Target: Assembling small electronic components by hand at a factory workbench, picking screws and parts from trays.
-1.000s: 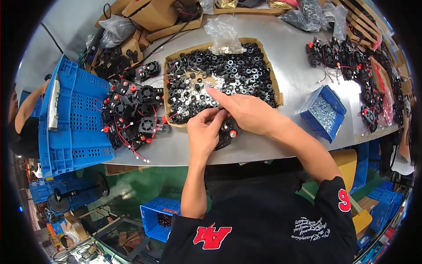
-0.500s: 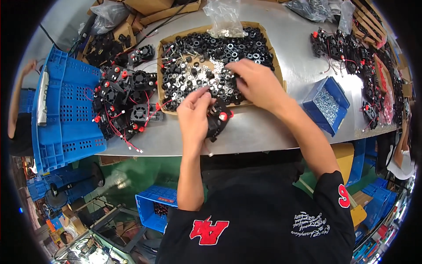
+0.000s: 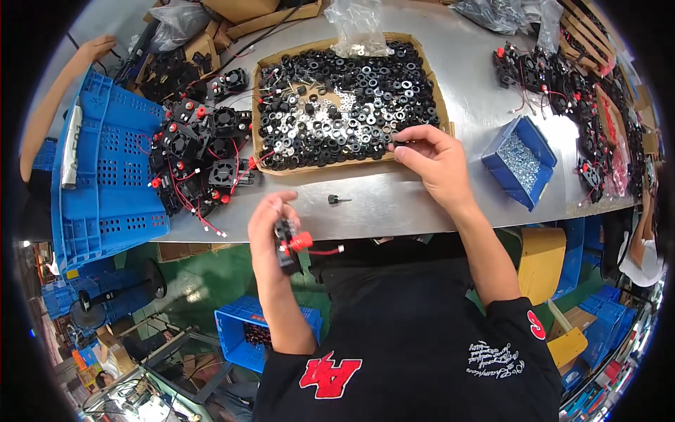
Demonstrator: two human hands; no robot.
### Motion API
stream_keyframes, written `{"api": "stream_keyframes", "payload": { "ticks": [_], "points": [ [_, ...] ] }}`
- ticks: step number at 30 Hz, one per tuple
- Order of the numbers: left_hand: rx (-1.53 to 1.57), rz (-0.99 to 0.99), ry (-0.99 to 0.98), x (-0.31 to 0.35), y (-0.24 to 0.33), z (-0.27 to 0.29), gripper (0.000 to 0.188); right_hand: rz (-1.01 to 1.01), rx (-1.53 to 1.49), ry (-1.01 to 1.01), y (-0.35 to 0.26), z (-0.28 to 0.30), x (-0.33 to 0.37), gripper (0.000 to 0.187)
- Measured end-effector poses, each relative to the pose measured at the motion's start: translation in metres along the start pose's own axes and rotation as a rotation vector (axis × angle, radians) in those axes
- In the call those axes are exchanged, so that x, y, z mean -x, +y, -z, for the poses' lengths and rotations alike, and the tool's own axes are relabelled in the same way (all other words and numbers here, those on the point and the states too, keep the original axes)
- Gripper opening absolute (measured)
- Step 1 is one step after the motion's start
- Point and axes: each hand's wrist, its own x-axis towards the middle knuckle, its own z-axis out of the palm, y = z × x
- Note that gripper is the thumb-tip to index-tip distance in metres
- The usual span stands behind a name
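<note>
My left hand (image 3: 263,226) is closed around a small black fan assembly (image 3: 287,247) with a red knob and a red wire ending in a white plug; it is held tilted over the table's front edge. At the near right corner of the shallow cardboard tray (image 3: 441,105), my right hand (image 3: 439,167) pinches a small black piece (image 3: 395,146) between thumb and fingertips. Its exact kind is too small to tell. Black and silvery rings and washers (image 3: 365,130) fill the tray. A black-headed screw (image 3: 337,200) lies on the metal table between my hands.
Several black fan assemblies (image 3: 186,144) with red wires are heaped left of the tray, beside a blue perforated crate (image 3: 116,162). A small blue bin (image 3: 503,169) of screws stands at right. More assemblies (image 3: 534,74) lie far right. Another person's arm (image 3: 60,88) reaches in at far left.
My left hand has moved left and toward me with the fan assembly. My right hand has drawn back from the tray's middle to its near right corner. The black-headed screw now shows on the table.
</note>
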Motion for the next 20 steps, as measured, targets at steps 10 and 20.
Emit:
{"api": "stream_keyframes", "payload": {
  "ticks": [10,20],
  "points": [
    [0.609,0.558,-0.262,0.034,-0.033,-0.033,0.052,-0.014,-0.146,-0.161,0.01,-0.015,0.06,0.021],
    [0.406,0.308,-0.286,0.04,-0.054,-0.038,0.055,-0.28,-0.238,-0.024,0.017,-0.018,0.084,0.021]
  ]
}}
